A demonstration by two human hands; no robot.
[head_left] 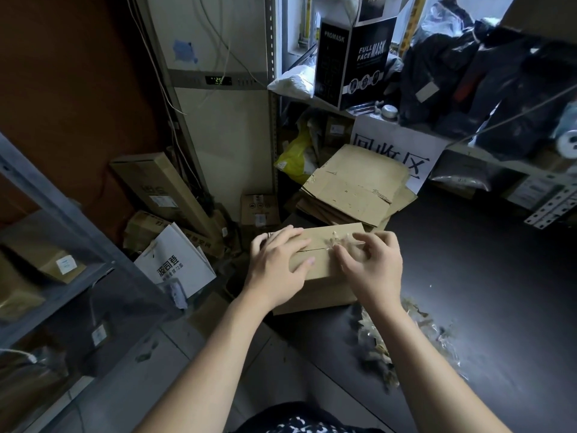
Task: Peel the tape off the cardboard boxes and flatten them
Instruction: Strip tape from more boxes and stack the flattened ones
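My left hand (281,264) presses flat on the unflattened cardboard box (315,292) on the table (484,276) while my right hand (371,264) pinches its tape (338,242); flattened boxes (356,185) are stacked behind, peeled tape scraps (406,332) heaped nearby.

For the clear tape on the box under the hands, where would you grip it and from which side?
Pinch the crumpled, lifted end of the tape near the middle of the box top, coming in from the right hand side. That part stands off the cardboard, likely easiest to catch; the left hand presses flat on the other half.
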